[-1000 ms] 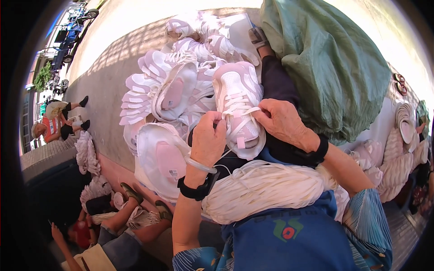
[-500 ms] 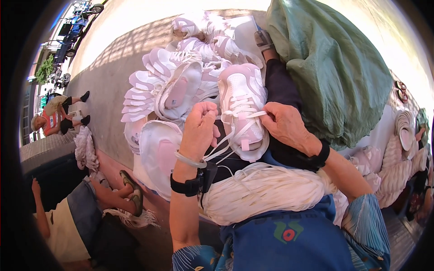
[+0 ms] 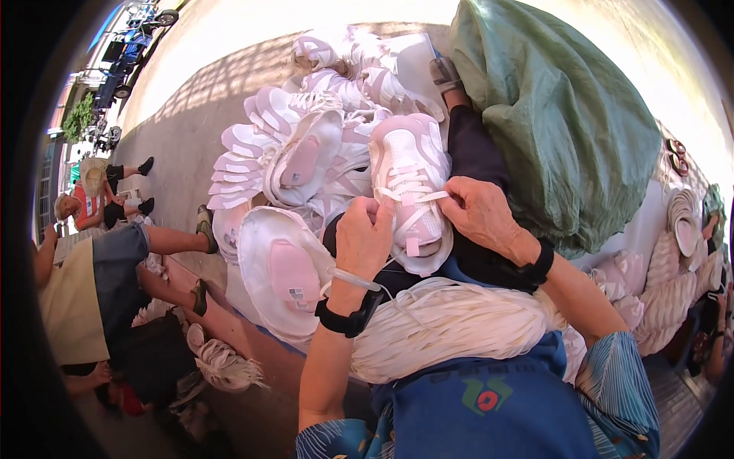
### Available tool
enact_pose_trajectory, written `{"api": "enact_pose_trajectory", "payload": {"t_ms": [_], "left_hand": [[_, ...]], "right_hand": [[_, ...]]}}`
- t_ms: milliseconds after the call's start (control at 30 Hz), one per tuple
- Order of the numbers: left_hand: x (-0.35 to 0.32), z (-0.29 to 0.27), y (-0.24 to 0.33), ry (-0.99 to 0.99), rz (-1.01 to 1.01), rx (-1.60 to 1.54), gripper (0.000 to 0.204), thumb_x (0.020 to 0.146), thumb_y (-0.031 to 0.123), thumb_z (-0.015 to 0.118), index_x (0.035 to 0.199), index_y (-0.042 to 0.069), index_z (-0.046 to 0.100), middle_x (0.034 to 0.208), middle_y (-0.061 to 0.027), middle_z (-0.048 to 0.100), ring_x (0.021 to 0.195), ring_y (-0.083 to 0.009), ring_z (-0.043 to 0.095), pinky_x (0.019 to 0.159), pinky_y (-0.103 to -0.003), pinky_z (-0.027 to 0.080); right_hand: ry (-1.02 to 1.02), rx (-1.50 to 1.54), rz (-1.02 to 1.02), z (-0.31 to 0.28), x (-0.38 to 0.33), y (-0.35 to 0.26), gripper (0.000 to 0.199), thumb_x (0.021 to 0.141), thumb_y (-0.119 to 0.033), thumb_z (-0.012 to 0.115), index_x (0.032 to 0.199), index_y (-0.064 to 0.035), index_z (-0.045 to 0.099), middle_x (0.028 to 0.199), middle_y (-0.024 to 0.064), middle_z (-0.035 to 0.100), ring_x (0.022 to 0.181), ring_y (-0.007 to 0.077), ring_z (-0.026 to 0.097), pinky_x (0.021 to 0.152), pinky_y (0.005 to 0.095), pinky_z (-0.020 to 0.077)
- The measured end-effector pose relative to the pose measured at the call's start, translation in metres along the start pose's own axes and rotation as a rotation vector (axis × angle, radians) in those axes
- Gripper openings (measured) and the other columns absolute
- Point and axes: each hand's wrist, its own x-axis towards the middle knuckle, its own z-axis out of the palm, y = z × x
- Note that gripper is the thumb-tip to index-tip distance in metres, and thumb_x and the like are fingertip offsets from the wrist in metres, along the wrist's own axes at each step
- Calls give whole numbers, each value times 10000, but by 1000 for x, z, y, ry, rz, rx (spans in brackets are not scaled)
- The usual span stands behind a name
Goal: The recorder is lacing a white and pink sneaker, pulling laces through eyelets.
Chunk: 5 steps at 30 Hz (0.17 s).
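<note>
In front of me a pink and white shoe upper (image 3: 407, 145) rests toe outward, white laces threaded through its eyelets. On the right of its tongue, my right hand (image 3: 489, 222) is closed, thumb and finger pinching a flat white shoelace (image 3: 425, 196). Along the other side, my left hand (image 3: 365, 237) has its fingertips pressed together at the lacing and appears to grip a lace. A thick bundle of loose white shoelaces (image 3: 451, 329) lies across my lap, over the blue apron (image 3: 489, 417).
Beyond my left hand is a heap of pink and white uppers (image 3: 260, 164). A large green cloth sack (image 3: 566, 130) stands at the right. Another person (image 3: 122, 275) is near on the left; a seated person (image 3: 88, 203) is farther off. More bundled uppers (image 3: 664, 298) lie at right.
My left hand has moved right, up against the shoe's lacing, its fingers now pinched there. The right hand keeps its lace. The nearby person at left has shifted, legs more stretched out.
</note>
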Motion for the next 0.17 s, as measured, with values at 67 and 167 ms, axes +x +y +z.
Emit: {"api": "enact_pose_trajectory", "payload": {"t_ms": [67, 167], "left_hand": [[1, 2, -2, 8, 10, 37, 324, 914, 298, 589, 878, -25, 587, 592, -37, 547, 409, -91, 491, 341, -255, 397], [3, 4, -8, -1, -75, -44, 333, 899, 316, 591, 877, -15, 615, 786, -196, 660, 729, -340, 650, 681, -406, 496]], "right_hand": [[10, 0, -18, 1, 1, 2, 204, 810, -211, 579, 730, -23, 591, 686, 162, 581, 644, 354, 582, 591, 422, 449], [14, 18, -12, 1, 1, 4, 204, 808, -213, 583, 729, -25, 594, 689, 162, 585, 648, 352, 587, 592, 422, 450]]}}
